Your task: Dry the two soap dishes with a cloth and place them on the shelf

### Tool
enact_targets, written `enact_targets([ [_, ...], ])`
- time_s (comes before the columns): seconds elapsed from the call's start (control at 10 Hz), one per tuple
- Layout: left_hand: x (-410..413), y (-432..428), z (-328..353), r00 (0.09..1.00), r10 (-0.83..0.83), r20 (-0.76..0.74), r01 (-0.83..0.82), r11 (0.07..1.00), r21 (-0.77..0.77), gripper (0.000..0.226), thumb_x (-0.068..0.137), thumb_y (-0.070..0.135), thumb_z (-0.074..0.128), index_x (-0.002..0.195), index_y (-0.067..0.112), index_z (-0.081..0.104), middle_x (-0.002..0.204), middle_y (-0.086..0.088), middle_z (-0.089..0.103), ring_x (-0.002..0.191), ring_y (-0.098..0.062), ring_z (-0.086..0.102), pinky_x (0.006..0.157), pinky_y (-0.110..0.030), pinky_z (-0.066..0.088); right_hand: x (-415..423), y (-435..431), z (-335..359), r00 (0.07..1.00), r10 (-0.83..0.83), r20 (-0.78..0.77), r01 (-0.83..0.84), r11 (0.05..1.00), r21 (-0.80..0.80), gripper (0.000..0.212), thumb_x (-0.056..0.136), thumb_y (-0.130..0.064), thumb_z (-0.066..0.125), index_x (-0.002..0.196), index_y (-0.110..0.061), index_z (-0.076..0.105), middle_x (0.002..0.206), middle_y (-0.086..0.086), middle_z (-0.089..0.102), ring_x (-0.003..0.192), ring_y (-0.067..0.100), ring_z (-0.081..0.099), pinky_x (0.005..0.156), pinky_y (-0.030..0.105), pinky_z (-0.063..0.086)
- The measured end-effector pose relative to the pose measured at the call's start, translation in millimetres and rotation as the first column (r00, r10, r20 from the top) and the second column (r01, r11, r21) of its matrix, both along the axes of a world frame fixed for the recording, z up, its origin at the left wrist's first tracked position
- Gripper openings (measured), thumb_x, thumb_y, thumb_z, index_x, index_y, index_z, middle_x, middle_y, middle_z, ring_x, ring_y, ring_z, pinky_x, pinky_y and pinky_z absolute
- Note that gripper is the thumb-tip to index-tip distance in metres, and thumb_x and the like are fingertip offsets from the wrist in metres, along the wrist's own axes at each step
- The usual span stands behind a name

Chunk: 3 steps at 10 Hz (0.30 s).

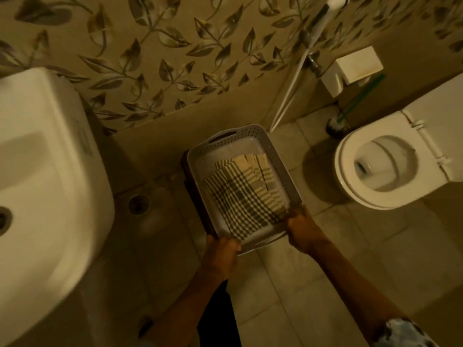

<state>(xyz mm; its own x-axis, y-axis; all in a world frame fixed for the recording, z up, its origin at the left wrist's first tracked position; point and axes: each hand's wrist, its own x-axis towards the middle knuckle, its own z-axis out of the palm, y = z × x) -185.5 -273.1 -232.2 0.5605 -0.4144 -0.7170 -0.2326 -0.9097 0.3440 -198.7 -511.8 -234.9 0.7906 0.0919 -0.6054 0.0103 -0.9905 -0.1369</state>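
- Head view, the step in hand: a perforated grey basket (198, 156) is gripped at its near end by both hands; the left hand (221, 249) is clenched on the near left corner of the rim, and the right hand (302, 227) is clenched on the near right corner; the basket appears to be held above the tiled floor (350, 271), over something dark that cannot be identified.
- The step is judged to be the carrying or setting down of the basket; it would be done well if the basket were kept level and both grips kept even, so that the checked cloth (240, 194) is not tipped out; the sink (50, 184) on the left and the toilet (375, 166) on the right should be cleared.
- The task's things: the cloth is lying inside the basket, spread from its middle to the near end; no soap dish can be made out, and no shelf is seen.
- The count: one basket; one cloth; two hands; one sink; one toilet; one floor drain (138, 203); soap dishes, none visible.
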Motion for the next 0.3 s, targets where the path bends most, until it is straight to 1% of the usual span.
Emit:
enact_targets([
  [0.1, -11.9, 5.1, -3.9, 0.992, 0.128, 0.014, -0.126, 0.987, -0.105, 0.028, 0.09, 0.013, 0.043, 0.109, 0.023, 0.061, 0.12, 0.0, 0.061, 0.116, -0.022, 0.049, 0.104, -0.033, 0.031, -8.0, 5.9, -2.5, 0.998, -0.017, 0.057, 0.015, 0.999, 0.042, 0.044, 0.088, -0.018, 0.046, 0.132, -0.011, 0.05, 0.145, 0.01, 0.044, 0.141, 0.024, 0.029, 0.119, 0.04, -0.002],
  [0.2, -7.6, 9.9, 6.1, 0.976, 0.22, 0.003, -0.216, 0.961, -0.17, 0.026, 0.089, 0.012, 0.044, 0.102, 0.015, 0.066, 0.111, -0.005, 0.065, 0.105, -0.025, 0.056, 0.094, -0.037, 0.044, -0.5, 16.7, 8.5, 0.995, -0.088, 0.05, 0.082, 0.989, 0.124, 0.041, 0.09, -0.019, 0.047, 0.129, -0.009, 0.052, 0.14, 0.014, 0.048, 0.137, 0.027, 0.035, 0.119, 0.043, 0.0],
  [0.3, 4.8, 14.7, 22.0, 0.968, 0.249, 0.044, -0.235, 0.951, -0.203, 0.02, 0.087, 0.017, 0.051, 0.101, 0.014, 0.064, 0.11, -0.005, 0.062, 0.104, -0.022, 0.057, 0.093, -0.04, 0.046, 10.0, 33.5, 19.2, 0.993, -0.105, 0.057, 0.095, 0.983, 0.159, 0.045, 0.089, -0.023, 0.052, 0.132, -0.01, 0.05, 0.143, 0.013, 0.046, 0.138, 0.029, 0.034, 0.12, 0.045, 0.003],
])
